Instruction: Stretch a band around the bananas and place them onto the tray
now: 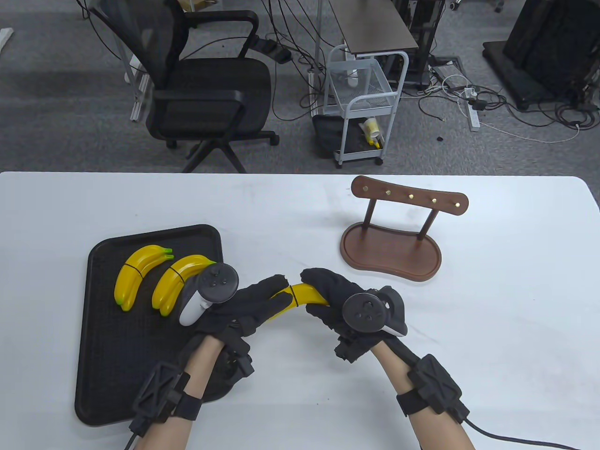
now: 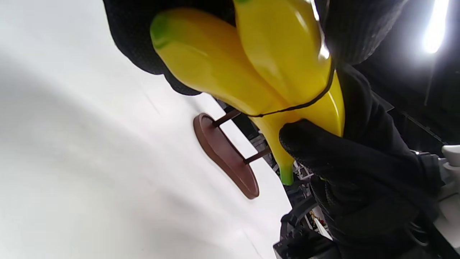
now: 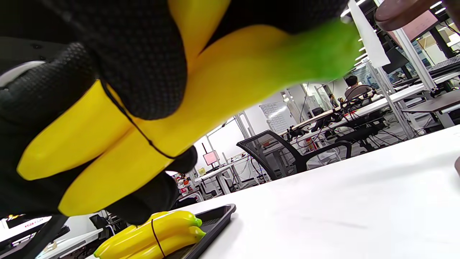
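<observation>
Both hands hold a pair of yellow toy bananas above the table, just right of the black tray. A thin black band circles the pair at its middle; the band and the bananas fill the left wrist view, and the right wrist view shows the same band on the bananas. My left hand grips one end, my right hand the other. Two more banded pairs lie on the tray, one at the left and one beside it.
A brown wooden rack with brass pegs stands on the table to the right of the hands. Beyond the far table edge are an office chair and a small white cart.
</observation>
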Demonstrator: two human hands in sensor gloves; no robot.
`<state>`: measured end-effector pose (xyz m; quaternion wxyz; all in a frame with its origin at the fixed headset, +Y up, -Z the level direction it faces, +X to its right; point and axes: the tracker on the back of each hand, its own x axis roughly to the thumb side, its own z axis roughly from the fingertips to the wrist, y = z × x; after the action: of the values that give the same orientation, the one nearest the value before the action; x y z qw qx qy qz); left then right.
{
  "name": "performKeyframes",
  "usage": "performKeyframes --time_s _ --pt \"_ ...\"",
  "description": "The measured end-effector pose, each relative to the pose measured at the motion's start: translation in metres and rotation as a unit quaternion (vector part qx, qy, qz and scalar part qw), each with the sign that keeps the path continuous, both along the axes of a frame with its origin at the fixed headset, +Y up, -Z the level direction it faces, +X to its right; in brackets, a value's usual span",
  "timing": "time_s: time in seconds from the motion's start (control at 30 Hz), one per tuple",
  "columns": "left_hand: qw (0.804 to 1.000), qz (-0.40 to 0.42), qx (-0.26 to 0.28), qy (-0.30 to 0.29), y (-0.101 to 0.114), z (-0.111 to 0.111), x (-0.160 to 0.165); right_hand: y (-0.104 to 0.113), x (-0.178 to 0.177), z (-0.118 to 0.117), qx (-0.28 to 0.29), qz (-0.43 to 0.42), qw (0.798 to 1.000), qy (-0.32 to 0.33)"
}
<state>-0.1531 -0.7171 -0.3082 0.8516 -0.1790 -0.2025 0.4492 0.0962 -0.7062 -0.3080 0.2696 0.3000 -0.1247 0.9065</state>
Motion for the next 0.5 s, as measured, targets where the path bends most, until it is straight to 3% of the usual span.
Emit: performKeyframes --time_s 0.27,0.5 --pt "0.993 -0.047 0.1 0.03 0.018 0.008 0.002 0.002 0.004 -0.005 -0.044 -0.025 0.999 -0.017" --pt "0.973 -0.14 0.177 0.039 0.024 0.015 0.012 0.001 0.001 -0.006 -0.079 -0.021 0.996 -0.039"
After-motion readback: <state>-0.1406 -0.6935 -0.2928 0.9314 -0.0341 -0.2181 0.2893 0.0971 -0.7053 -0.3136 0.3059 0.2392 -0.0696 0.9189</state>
